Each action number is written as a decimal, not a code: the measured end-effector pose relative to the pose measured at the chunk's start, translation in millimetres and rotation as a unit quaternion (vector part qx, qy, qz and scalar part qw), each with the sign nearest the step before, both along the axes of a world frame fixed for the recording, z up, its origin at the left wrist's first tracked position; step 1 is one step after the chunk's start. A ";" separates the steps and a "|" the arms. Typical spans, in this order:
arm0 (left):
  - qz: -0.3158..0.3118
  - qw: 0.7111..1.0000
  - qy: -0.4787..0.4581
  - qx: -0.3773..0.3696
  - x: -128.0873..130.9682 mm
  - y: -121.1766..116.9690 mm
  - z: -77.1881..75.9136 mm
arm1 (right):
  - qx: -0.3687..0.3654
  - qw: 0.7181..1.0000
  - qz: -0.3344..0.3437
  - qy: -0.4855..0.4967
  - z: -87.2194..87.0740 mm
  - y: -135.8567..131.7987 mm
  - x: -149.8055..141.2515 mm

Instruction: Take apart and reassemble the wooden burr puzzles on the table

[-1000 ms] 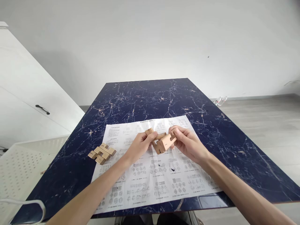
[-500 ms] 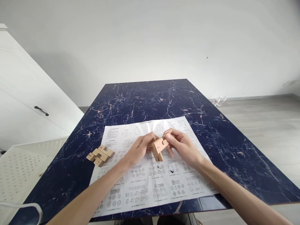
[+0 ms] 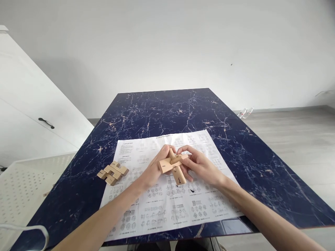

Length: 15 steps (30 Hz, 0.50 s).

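Observation:
Between both hands, above the printed instruction sheet point(image 3: 154, 195), are light wooden puzzle pieces: one notched puzzle piece point(image 3: 166, 166) lies crosswise, and another, the marked puzzle piece point(image 3: 179, 176), sticks out toward me. My left hand point(image 3: 155, 166) is closed around their left side, thumb on top. My right hand point(image 3: 200, 165) pinches the right end of the crosswise piece, fingers curled beneath. Where the pieces meet is partly covered by fingers. Left of my left hand, an interlocked group of wooden puzzle pieces point(image 3: 113, 172) rests partly on the sheet's edge.
The dark blue marbled table point(image 3: 162, 111) runs back toward a pale wall. A white cabinet point(image 3: 31, 104) and a perforated white surface point(image 3: 26, 184) with a white cable point(image 3: 28, 228) are at the left. Clear bottles point(image 3: 245, 113) stand on the floor to the right.
The crosswise piece has turned and shifted left across the marked piece, so they now form a cross shape. My hands have moved slightly closer together. The group at left stays put.

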<state>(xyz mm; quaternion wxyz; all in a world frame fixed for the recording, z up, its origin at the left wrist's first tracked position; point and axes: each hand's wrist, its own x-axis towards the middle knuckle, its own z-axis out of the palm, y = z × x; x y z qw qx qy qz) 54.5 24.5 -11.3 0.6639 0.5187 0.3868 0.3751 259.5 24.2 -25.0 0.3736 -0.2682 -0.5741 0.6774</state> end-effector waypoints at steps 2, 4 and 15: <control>-0.021 1.000 -0.016 -0.013 0.0 1.9 -2.6 | -0.010 1.000 -0.002 0.005 0.3 0.7 0.6; -0.056 0.997 -0.038 -0.022 0.3 3.5 -3.5 | -0.029 0.999 -0.003 0.013 0.4 1.3 1.7; 0.020 0.992 0.045 0.113 0.3 3.6 12.2 | -0.096 0.995 0.007 0.037 -2.2 2.0 6.1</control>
